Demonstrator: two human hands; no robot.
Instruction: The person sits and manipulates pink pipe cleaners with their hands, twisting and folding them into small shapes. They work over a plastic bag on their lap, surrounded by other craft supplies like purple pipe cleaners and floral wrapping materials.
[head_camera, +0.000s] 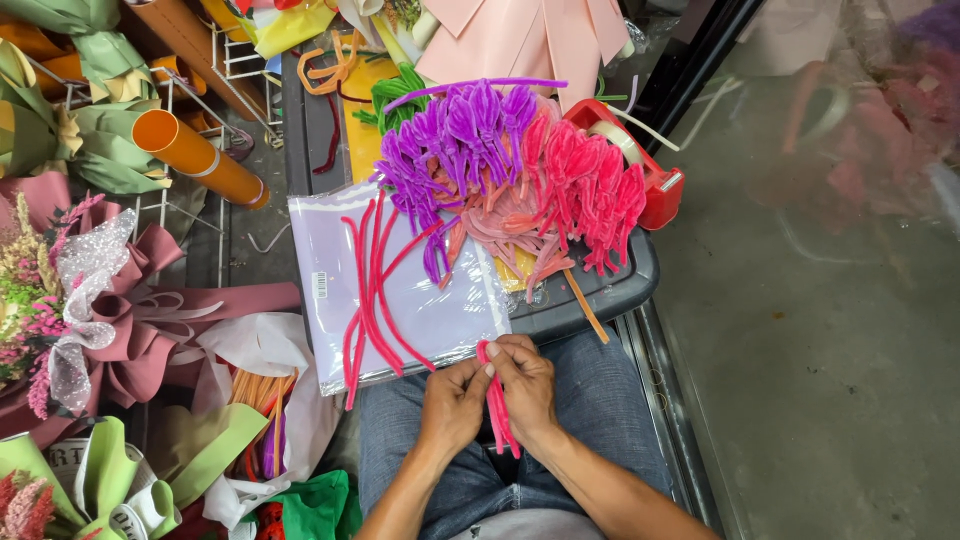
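Denim-clad knees (600, 400) fill the lower centre of the frame, where the left hand (452, 405) and right hand (525, 385) meet over the lap. Both sets of fingers are closed, pinching a bundle of bright pink pipe cleaners (497, 405) bent into a narrow loop and hanging between the palms. Forearms converge from the bottom edge, wrists slightly flexed, thumbs uppermost. Judged from this grip, the bend is best kept tight with the strands even. Above, a dark tray (590, 300) carries finished purple pieces (450, 140) and pink pieces (590, 180); loose pink stems (368, 290) lie on a lilac packet (420, 300).
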